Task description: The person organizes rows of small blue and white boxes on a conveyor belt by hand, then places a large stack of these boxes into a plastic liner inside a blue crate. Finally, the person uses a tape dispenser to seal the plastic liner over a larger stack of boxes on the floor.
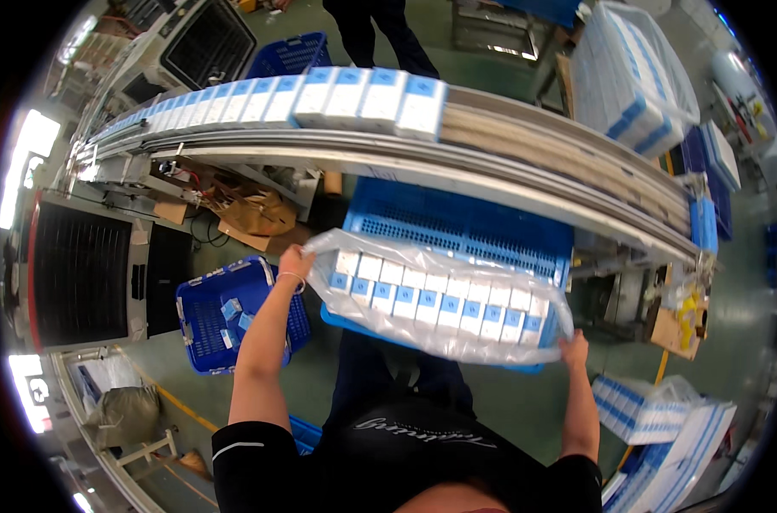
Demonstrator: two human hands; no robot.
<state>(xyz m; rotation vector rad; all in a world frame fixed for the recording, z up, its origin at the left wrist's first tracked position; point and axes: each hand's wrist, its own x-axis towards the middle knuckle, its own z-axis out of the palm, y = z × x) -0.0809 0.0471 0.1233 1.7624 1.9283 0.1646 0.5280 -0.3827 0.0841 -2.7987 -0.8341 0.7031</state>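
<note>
Two hands are gripping a clear plastic bag (440, 342) of white-and-blue boxes (431, 299) over the blue crate (457, 227): left hand (295, 262) and right hand (574, 349) each closed on an end. Keeping both ends level and taut is likely stopping the rows from sagging or spilling.

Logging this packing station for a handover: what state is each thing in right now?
Clear plastic bag: filled with a row of boxes, held at both ends.
Left hand: gripping the bag's left end.
Right hand: gripping its right end.
Blue crate: under the bag.
Small blue basket: few boxes inside.
Conveyor: carrying a row of boxes.
</note>
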